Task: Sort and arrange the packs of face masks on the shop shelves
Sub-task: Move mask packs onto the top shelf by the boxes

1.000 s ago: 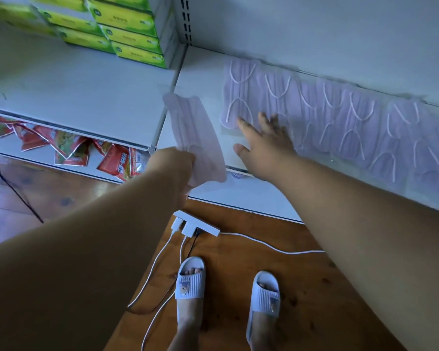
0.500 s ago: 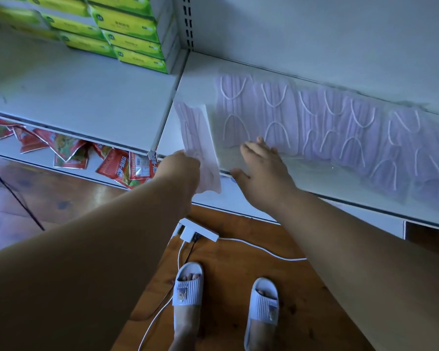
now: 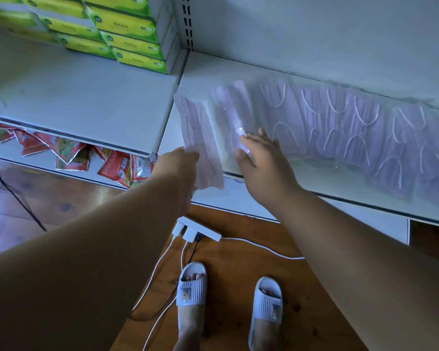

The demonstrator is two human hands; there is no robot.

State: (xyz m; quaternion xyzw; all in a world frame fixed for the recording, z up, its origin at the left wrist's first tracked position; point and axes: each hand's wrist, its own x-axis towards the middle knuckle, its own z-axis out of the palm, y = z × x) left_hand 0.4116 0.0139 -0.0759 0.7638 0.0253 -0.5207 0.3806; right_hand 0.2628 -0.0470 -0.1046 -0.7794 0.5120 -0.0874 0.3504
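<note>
Left hand pinches one purple mask pack by its near end, grip curled round it, pack hanging over the front edge of the white shelf w/ its far end above the shelf's left corner. Right hand lies just right of that pack, fingers straight & loosely spread, tips touching a 2nd pack that's blurred; holding nothing. Rest of the mask packs lie in an overlapping row along the shelf, right of the hand, toward the back wall; green boxes stacked on the next shelf, left.
</note>
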